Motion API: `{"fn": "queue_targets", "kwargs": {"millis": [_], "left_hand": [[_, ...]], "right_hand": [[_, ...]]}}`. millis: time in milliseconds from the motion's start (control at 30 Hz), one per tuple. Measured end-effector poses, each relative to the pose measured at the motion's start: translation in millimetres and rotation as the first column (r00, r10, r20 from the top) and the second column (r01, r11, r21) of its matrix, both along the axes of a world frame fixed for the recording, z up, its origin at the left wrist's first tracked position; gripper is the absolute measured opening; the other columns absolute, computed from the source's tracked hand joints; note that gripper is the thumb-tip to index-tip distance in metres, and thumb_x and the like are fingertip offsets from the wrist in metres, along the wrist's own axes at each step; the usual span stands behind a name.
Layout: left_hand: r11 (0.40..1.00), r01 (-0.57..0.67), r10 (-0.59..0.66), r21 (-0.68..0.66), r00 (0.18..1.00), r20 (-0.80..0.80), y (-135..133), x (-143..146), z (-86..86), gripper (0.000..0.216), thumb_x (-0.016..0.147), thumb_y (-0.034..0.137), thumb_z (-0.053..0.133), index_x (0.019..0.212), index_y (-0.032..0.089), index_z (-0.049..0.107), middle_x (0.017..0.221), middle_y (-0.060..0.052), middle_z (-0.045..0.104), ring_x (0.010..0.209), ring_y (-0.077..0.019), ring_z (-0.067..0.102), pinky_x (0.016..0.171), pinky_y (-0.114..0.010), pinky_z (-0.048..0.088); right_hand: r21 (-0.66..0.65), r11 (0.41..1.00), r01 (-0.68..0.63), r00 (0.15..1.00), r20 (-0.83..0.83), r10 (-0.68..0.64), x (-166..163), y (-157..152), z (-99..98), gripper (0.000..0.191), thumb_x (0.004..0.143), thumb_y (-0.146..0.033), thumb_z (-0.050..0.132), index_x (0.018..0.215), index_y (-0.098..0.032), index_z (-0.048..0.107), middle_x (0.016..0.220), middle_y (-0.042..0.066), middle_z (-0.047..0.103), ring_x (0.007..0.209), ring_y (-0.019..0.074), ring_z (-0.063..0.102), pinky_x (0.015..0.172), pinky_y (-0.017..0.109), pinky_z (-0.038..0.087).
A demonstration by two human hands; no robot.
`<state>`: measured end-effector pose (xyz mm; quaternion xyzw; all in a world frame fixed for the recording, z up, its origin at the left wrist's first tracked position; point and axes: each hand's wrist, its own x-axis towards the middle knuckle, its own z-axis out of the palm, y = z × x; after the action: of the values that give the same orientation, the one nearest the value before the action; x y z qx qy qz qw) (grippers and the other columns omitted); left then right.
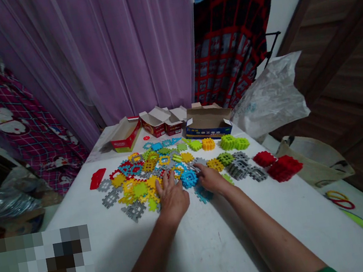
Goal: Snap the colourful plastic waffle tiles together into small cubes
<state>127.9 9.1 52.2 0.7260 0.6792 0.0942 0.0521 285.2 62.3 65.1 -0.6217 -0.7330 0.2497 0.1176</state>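
Note:
Loose notched plastic building pieces [140,189] in yellow, grey, blue, red and green lie in a wide heap across the table. My left hand [173,197] rests palm down on the heap's near side, its fingers spread over yellow and red pieces. To its right, my right hand [211,177] has its fingers curled at the edge of a blue stack of pieces [189,179]. Whatever lies between those fingertips is hidden. Just below that hand is another blue piece [204,194]. A grey piece [200,162] lies beyond its fingertips.
Sorted stacks stand rightward: grey pieces [239,169], red pieces [285,168], green pieces [234,142] and orange pieces [208,144]. Open cardboard boxes, including a blue box [208,130] and a red box [123,143], line the back. A red plastic item [97,179] lies left.

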Motion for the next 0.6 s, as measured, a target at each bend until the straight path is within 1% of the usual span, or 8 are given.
{"fn": "queue_targets", "kwargs": {"millis": [100, 167, 267, 367, 467, 600], "left_hand": [[1.000, 0.007, -0.007, -0.006, 1.000, 0.005, 3, 1, 1.0, 0.045, 0.082, 0.022, 0.047, 0.121, 0.019, 0.068, 0.155, -0.011, 0.041, 0.149, -0.0336, 0.022, 0.117, -0.065, 0.014], [0.999, 0.025, -0.025, 0.020, 1.000, -0.006, 3, 2, -0.1, 0.044, 0.082, 0.022, 0.047, 0.119, 0.018, 0.069, 0.155, -0.011, 0.041, 0.149, -0.0339, 0.022, 0.117, -0.066, 0.012], [0.994, 0.074, -0.070, 0.079, 0.997, -0.043, 1, 6, -2.3, 0.043, 0.081, 0.021, 0.048, 0.119, 0.016, 0.069, 0.155, -0.013, 0.040, 0.149, -0.0345, 0.021, 0.118, -0.065, 0.007], [0.992, 0.090, -0.087, 0.089, 0.995, -0.039, 1, 8, -3.5, 0.044, 0.081, 0.020, 0.049, 0.119, 0.016, 0.069, 0.154, -0.013, 0.041, 0.149, -0.0343, 0.022, 0.119, -0.064, 0.007], [0.997, 0.055, -0.056, 0.052, 0.998, 0.006, 5, 6, -4.1, 0.043, 0.081, 0.019, 0.048, 0.117, 0.021, 0.071, 0.154, -0.010, 0.043, 0.148, -0.0337, 0.024, 0.117, -0.066, 0.010], [0.999, 0.035, -0.036, 0.018, 0.998, 0.042, 11, -2, -6.1, 0.046, 0.079, 0.017, 0.048, 0.118, 0.029, 0.071, 0.154, -0.006, 0.043, 0.148, -0.0328, 0.024, 0.117, -0.066, 0.011]], "right_hand": [[0.006, 1.000, 0.010, 1.000, -0.006, -0.010, 2, -2, -2.9, 0.061, 0.081, -0.007, 0.049, 0.141, -0.019, 0.048, 0.117, 0.006, 0.072, 0.108, 0.0185, 0.066, 0.092, 0.027, 0.048], [0.010, 1.000, 0.021, 1.000, -0.017, -0.020, 4, -5, -5.4, 0.061, 0.081, -0.006, 0.047, 0.141, -0.018, 0.049, 0.115, 0.006, 0.073, 0.106, 0.0177, 0.067, 0.090, 0.026, 0.048], [0.027, 0.998, 0.056, 0.998, -0.017, -0.056, 7, -9, -7.5, 0.060, 0.081, -0.008, 0.046, 0.140, -0.018, 0.049, 0.114, 0.006, 0.073, 0.105, 0.0195, 0.067, 0.090, 0.029, 0.049], [0.024, 0.997, 0.070, 0.997, -0.014, -0.070, 9, -11, -7.0, 0.061, 0.081, -0.008, 0.045, 0.141, -0.017, 0.048, 0.115, 0.007, 0.073, 0.105, 0.0205, 0.067, 0.091, 0.030, 0.049], [0.024, 0.997, 0.068, 0.998, -0.009, -0.068, 9, -10, -7.0, 0.061, 0.081, -0.009, 0.044, 0.141, -0.017, 0.048, 0.117, 0.007, 0.072, 0.105, 0.0202, 0.067, 0.090, 0.029, 0.049], [0.054, 0.996, 0.077, 0.997, 0.013, -0.078, 7, -9, -9.6, 0.061, 0.080, -0.010, 0.046, 0.141, -0.018, 0.049, 0.117, 0.007, 0.072, 0.107, 0.0212, 0.067, 0.091, 0.030, 0.049]]}}
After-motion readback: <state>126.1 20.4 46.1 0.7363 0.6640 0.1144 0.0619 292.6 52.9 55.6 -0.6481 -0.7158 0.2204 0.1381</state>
